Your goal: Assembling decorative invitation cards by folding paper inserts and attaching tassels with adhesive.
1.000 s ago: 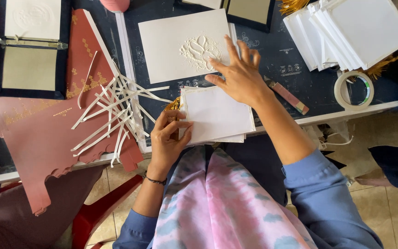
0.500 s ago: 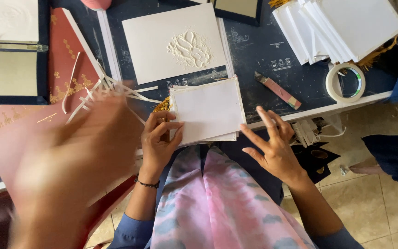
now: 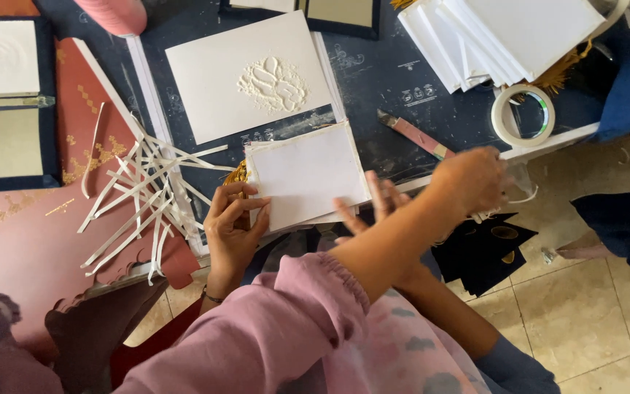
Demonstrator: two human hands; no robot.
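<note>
The setting is a small craft workshop for hand-made cards. The desk carries a dark cutting mat, a stack of white card sheets, an embossed white card, a heap of trimmed paper strips, a roll of tape and a craft knife. Red and navy covers (gold-patterned) lie at the left, above a tiled floor.

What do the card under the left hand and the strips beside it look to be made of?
Card: matte white card stock, apparently; it stays flat and stiff with clean edges. Strips: likely thin white paper offcuts, since they curl and lie tangled.
</note>
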